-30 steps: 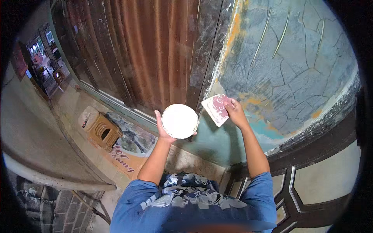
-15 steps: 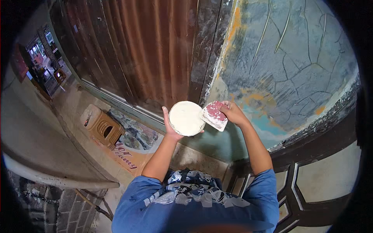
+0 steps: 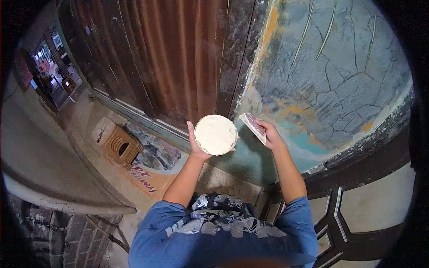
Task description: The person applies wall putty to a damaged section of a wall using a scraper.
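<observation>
A round tub of off-white paste [image 3: 216, 135] rests in my left hand [image 3: 196, 145], whose thumb lies along its left side and whose fingertips show at its lower right. To the right of it, my right hand [image 3: 270, 135] grips a flat scraper [image 3: 254, 127], red and smeared with white. The scraper is tilted nearly edge-on and stands apart from the tub. Most of my left fingers are hidden beneath the tub.
Ahead stands a brown curtained door [image 3: 178, 58], beside a grey-blue wall [image 3: 339, 67] with carved crack lines and orange patches. A tan plastic stool [image 3: 118, 143] stands on a printed mat [image 3: 149, 181] at left. A dark panelled door [image 3: 344, 214] is at lower right.
My right hand has turned the scraper from face-on to nearly edge-on and drawn it off the tub's rim. The left hand stays almost in place.
</observation>
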The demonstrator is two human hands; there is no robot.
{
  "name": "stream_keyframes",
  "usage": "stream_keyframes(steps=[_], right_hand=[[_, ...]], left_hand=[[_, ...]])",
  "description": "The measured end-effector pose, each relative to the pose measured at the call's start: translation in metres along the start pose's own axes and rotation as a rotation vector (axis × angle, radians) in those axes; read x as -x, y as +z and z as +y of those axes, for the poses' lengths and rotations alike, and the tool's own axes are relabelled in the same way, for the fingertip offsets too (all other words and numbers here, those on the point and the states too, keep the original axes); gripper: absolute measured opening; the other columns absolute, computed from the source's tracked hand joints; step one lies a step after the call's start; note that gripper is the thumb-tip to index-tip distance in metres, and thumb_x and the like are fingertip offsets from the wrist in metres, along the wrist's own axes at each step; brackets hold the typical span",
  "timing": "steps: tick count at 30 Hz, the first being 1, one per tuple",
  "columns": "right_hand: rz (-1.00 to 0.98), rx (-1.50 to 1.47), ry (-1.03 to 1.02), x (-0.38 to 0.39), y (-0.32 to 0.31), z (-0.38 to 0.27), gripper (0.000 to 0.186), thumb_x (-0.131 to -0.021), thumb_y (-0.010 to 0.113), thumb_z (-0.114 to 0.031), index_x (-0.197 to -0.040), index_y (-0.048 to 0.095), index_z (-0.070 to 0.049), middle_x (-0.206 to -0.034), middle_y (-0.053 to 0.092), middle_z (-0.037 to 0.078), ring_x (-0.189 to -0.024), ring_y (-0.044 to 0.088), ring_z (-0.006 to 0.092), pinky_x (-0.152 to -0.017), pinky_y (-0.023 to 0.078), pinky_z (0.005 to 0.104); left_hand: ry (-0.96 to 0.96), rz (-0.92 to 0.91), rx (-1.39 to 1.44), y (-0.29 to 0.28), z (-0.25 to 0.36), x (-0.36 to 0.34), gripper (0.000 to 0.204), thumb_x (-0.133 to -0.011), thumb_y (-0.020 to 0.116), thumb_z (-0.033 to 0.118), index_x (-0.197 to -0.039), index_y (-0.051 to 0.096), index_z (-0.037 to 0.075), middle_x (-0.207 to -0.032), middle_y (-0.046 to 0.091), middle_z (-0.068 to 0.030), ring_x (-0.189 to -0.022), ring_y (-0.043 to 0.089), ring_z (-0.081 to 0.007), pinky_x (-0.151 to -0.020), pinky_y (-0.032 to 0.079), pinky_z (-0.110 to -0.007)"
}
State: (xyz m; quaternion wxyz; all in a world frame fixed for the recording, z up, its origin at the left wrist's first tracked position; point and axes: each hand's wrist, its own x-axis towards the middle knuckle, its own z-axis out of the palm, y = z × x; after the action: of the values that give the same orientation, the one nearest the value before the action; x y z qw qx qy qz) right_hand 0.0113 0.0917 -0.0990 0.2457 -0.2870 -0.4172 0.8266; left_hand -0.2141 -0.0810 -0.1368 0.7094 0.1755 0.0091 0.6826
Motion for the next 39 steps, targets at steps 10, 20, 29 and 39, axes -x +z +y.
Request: stream_keyframes(steps=[10,20,29,39], right_hand=[[0.086,0.071,-0.489,-0.008,-0.014,-0.007,0.028,-0.107,0.050,-0.023,-0.129,0.052,-0.007,-0.111,0.071,0.006,-0.091,0.071,0.0170,-0.079,0.059,0.0347],[0.461,1.733,-0.892,-0.034,-0.034,0.049,0.024,-0.090,0.061,-0.010,-0.114,0.062,-0.010,-0.095,0.064,0.013,-0.090,0.060,0.0384,-0.074,0.051,0.0507],[0.520,1.831,-0.883,-0.041,-0.030,0.052,0.019,-0.092,0.061,-0.015,-0.111,0.062,-0.012,-0.096,0.064,0.007,-0.089,0.060,0.0329,-0.071,0.053,0.0473],[0.582,1.861,-0.880,-0.044,-0.042,0.052,0.021,-0.092,0.061,-0.016,-0.113,0.064,-0.013,-0.096,0.066,0.007,-0.092,0.061,0.0326,-0.067,0.054,0.0483]], left_hand=[[0.048,0.050,0.075,-0.010,0.011,0.016,0.112,-0.073,0.038,0.096,-0.153,0.037,0.017,-0.155,0.037,-0.0244,-0.135,0.041,-0.0570,-0.094,0.033,-0.086],[0.099,-0.086,0.241,-0.009,0.026,0.024,0.113,-0.074,0.035,0.096,-0.152,0.038,0.013,-0.154,0.037,-0.0277,-0.129,0.040,-0.0651,-0.093,0.034,-0.086],[0.137,0.054,-0.018,-0.015,0.033,0.025,0.115,-0.075,0.034,0.096,-0.152,0.037,0.010,-0.153,0.038,-0.0285,-0.129,0.043,-0.0608,-0.093,0.037,-0.085],[0.133,0.049,0.080,-0.010,0.034,0.022,0.116,-0.074,0.034,0.097,-0.152,0.037,0.011,-0.151,0.041,-0.0295,-0.128,0.044,-0.0623,-0.092,0.038,-0.084]])
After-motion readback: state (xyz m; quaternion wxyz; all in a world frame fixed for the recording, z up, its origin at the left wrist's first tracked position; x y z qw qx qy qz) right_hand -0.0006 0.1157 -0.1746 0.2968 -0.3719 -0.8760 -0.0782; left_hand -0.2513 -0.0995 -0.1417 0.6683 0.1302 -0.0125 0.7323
